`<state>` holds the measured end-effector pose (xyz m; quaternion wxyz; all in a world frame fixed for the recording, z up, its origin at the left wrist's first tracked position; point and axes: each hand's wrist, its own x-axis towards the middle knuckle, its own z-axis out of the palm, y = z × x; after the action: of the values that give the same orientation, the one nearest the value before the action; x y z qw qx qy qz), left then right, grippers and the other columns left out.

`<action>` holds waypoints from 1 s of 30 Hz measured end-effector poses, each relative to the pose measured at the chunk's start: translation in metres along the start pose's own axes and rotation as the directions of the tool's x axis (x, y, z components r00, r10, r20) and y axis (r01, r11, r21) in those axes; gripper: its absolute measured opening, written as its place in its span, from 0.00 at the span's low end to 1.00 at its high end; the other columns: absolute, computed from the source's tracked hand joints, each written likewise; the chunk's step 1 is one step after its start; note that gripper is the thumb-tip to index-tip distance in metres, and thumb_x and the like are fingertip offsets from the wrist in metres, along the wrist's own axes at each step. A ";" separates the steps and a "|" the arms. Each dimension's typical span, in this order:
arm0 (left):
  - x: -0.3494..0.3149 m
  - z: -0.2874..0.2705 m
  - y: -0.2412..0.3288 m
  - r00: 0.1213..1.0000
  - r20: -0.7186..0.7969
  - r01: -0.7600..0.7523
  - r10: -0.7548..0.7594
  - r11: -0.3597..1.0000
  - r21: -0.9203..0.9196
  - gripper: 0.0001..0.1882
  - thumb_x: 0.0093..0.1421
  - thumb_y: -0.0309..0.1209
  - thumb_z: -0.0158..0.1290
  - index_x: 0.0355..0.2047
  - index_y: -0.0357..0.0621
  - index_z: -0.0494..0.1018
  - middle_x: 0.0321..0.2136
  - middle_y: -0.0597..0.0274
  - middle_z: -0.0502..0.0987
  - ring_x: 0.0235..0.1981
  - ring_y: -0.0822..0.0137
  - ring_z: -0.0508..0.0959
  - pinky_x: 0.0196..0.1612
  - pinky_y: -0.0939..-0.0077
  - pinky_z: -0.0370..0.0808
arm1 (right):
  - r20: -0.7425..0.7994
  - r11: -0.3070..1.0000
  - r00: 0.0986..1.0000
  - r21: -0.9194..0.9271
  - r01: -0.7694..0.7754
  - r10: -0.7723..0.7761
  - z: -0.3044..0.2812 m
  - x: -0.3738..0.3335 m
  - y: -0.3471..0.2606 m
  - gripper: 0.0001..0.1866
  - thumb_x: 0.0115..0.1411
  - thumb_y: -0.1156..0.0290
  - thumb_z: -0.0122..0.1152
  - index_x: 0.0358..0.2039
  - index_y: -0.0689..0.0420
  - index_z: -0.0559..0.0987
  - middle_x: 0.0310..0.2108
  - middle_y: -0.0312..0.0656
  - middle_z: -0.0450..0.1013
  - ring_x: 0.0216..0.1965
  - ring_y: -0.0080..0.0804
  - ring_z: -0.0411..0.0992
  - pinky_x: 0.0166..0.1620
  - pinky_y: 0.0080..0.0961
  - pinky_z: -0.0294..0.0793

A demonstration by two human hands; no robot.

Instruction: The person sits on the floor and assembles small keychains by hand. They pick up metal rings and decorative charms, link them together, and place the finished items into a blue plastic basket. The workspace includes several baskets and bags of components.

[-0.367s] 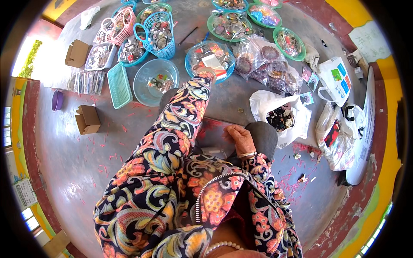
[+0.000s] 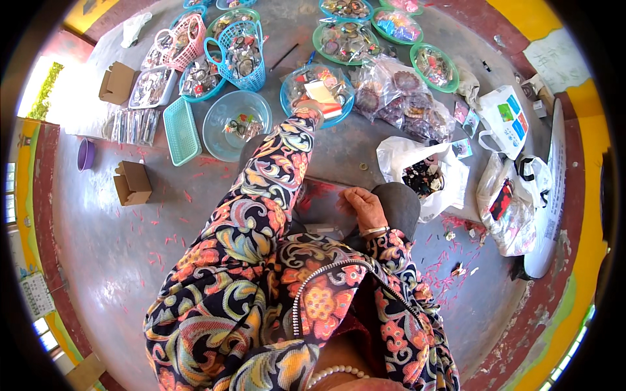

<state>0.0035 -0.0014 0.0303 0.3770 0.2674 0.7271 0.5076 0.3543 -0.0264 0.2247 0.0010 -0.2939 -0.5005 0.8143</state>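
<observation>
From my remote view, the left hand is at the near rim of the blue basin, arm stretched long; its fingers are mostly hidden, so I can't tell if they grip anything or are spread. A red-and-white flat packet lies in that basin, just beside this hand, among small bagged items; contact unclear. The right hand has its fingers loosely curled inward, near the right knee; I can't confirm anything in it. I log the step in hand as a reach to the basin; from this pose, lifting something out calls for a sure finger hold and clearing the rim. Further out: clear bluish bowl left of the basin with a few small pieces, mint-green plastic tray beyond it, clear bags of brown round pieces right of the basin, open white plastic bag of dark bits nearer the right knee. Red scraps litter the concrete floor.
</observation>
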 end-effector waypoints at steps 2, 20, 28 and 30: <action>-0.013 0.014 0.051 0.995 0.102 -0.002 -0.022 0.973 0.232 0.36 0.52 0.60 0.33 0.58 0.55 0.52 0.59 0.67 0.52 0.59 0.63 0.52 0.59 0.67 0.47 | -0.034 1.000 0.999 -0.002 0.003 -0.003 -0.009 0.001 0.000 0.13 0.57 0.64 0.50 0.30 0.61 0.74 0.23 0.38 0.73 0.23 0.21 0.68 0.28 0.15 0.64; -0.014 -0.005 0.102 0.761 -0.648 0.409 0.038 0.746 0.525 0.30 0.44 0.48 0.53 0.45 0.44 0.68 0.50 0.52 0.64 0.57 0.56 0.54 0.58 0.63 0.51 | 0.024 0.997 0.999 -0.065 -0.043 0.045 -0.009 0.001 -0.004 0.12 0.58 0.65 0.49 0.31 0.61 0.75 0.24 0.36 0.72 0.24 0.18 0.67 0.28 0.14 0.65; 0.000 0.019 0.119 0.754 -0.654 0.473 -0.060 0.741 0.477 0.19 0.47 0.47 0.53 0.39 0.58 0.74 0.55 0.61 0.57 0.60 0.57 0.48 0.58 0.62 0.48 | -0.010 0.995 0.995 0.018 -0.099 0.099 -0.013 0.003 -0.009 0.12 0.58 0.65 0.49 0.32 0.61 0.75 0.24 0.35 0.72 0.24 0.17 0.67 0.28 0.13 0.64; 0.022 0.022 0.079 0.585 -0.801 0.444 0.127 0.777 0.446 0.15 0.47 0.45 0.54 0.34 0.56 0.76 0.54 0.63 0.59 0.59 0.57 0.49 0.57 0.62 0.50 | 0.004 0.993 0.993 0.004 -0.114 0.114 -0.010 0.001 -0.010 0.12 0.58 0.65 0.49 0.32 0.61 0.75 0.24 0.35 0.72 0.24 0.17 0.67 0.27 0.13 0.64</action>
<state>0.0094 0.0546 0.0938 -0.0480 0.0471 0.9599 0.2722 0.3555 -0.0130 0.2286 -0.0459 -0.3207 -0.4812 0.8146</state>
